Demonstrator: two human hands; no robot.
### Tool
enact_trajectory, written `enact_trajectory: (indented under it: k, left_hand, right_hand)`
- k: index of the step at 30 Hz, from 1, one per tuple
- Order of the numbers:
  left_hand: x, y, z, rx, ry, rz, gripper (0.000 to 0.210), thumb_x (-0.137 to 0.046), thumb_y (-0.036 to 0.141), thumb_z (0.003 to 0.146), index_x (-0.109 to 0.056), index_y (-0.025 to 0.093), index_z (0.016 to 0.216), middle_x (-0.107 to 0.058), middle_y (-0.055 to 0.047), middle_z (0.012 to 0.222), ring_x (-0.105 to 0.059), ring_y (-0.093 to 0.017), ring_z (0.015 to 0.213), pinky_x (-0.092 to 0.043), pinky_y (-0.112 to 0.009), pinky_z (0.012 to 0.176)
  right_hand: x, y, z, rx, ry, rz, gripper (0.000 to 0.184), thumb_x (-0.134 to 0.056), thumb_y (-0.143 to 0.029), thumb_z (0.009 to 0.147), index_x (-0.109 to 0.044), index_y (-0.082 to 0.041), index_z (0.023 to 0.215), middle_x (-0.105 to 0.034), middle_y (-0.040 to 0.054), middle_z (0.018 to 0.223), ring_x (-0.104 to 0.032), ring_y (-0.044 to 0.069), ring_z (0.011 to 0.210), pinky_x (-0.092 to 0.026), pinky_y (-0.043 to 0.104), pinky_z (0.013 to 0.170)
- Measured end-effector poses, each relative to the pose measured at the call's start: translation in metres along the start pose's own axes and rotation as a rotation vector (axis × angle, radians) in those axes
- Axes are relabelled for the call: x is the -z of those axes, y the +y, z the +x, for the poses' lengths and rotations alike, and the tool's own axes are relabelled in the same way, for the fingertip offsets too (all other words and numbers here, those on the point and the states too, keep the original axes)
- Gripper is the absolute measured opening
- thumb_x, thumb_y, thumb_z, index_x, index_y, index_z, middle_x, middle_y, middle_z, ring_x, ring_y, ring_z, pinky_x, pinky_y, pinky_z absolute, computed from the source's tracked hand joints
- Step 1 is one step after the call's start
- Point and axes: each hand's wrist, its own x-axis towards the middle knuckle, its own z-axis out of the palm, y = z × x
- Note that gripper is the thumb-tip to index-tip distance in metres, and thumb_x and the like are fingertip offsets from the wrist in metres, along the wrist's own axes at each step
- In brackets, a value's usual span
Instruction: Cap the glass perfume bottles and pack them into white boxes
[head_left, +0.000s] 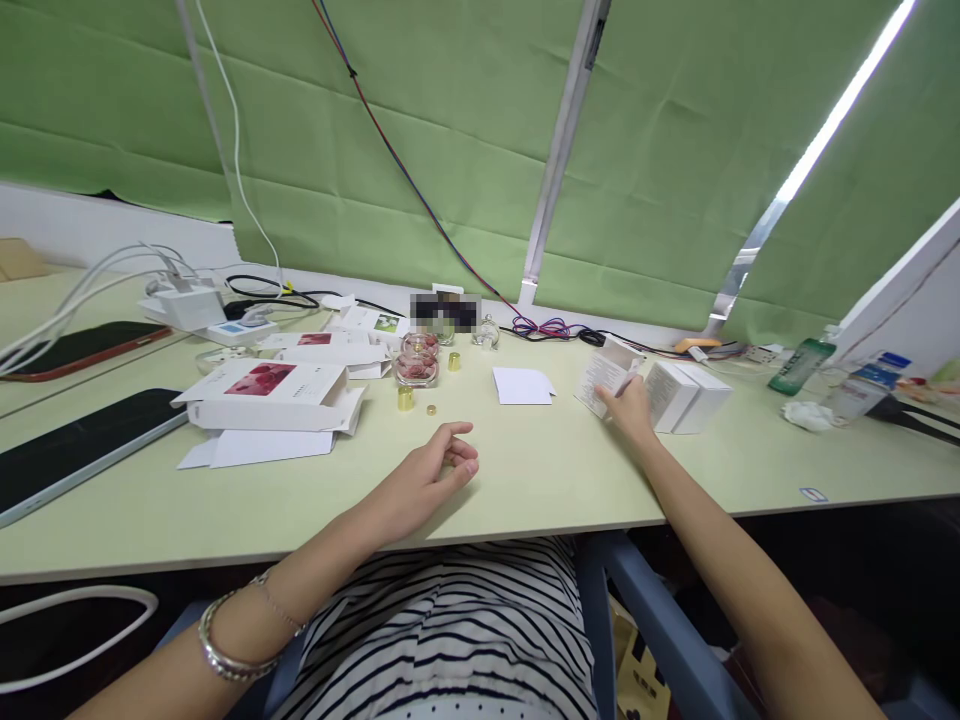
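My right hand (628, 405) grips a white box (598, 383) with small printed text on its side and a raised flap on top. Just to its right stand two more white boxes (686, 398), side by side. A folded white card (523, 386) lies left of the held box. My left hand (429, 476) rests near the front of the table, fingers loosely curled and apart, with nothing in it. Beyond it are a gold cap (406, 399), a small gold ring (431, 410) and glass bottles with pinkish contents (417, 368).
Opened white cartons with red pictures (262, 385) lie at the left, near a dark tablet (90, 440) and a power strip (191, 303). A clear glass bottle (486, 333) stands at the back. At the right are a green bottle (802, 365) and a crumpled tissue (808, 415).
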Motion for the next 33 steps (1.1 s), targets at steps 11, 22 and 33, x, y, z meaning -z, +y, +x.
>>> enact_trajectory:
  k: [11, 22, 33]
  left_hand:
    - [0.0, 0.001, 0.0, 0.007, 0.0, -0.006, 0.046, -0.039, 0.044, 0.086, -0.033, 0.019, 0.124, -0.057, -0.009, 0.109, -0.055, -0.019, 0.101, -0.04, -0.036, 0.091]
    - [0.0, 0.002, -0.001, 0.002, 0.0, 0.041, 0.044, -0.038, 0.043, 0.087, -0.032, 0.019, 0.123, -0.057, -0.009, 0.109, -0.056, -0.019, 0.1, -0.042, -0.036, 0.09]
    - [-0.004, -0.001, 0.001, 0.004, -0.022, 0.425, 0.08, -0.057, 0.052, 0.07, -0.028, 0.017, 0.135, -0.026, -0.015, 0.144, -0.026, -0.033, 0.13, -0.024, -0.049, 0.104]
  right_hand:
    - [0.012, -0.015, -0.01, 0.3, 0.348, -0.049, 0.073, -0.054, -0.044, 0.073, -0.021, -0.008, 0.128, -0.021, 0.0249, 0.134, -0.016, 0.034, 0.13, -0.018, 0.056, 0.101]
    - [-0.032, -0.053, -0.036, 0.667, -0.757, -0.15, 0.057, -0.03, -0.055, 0.087, -0.038, -0.022, 0.132, -0.035, 0.0112, 0.14, -0.027, 0.027, 0.131, -0.02, 0.048, 0.106]
    - [0.011, -0.075, -0.087, 0.84, -0.923, 0.221, 0.054, -0.045, -0.053, 0.083, -0.046, -0.022, 0.126, -0.047, 0.0107, 0.122, -0.046, 0.022, 0.111, -0.039, 0.039, 0.093]
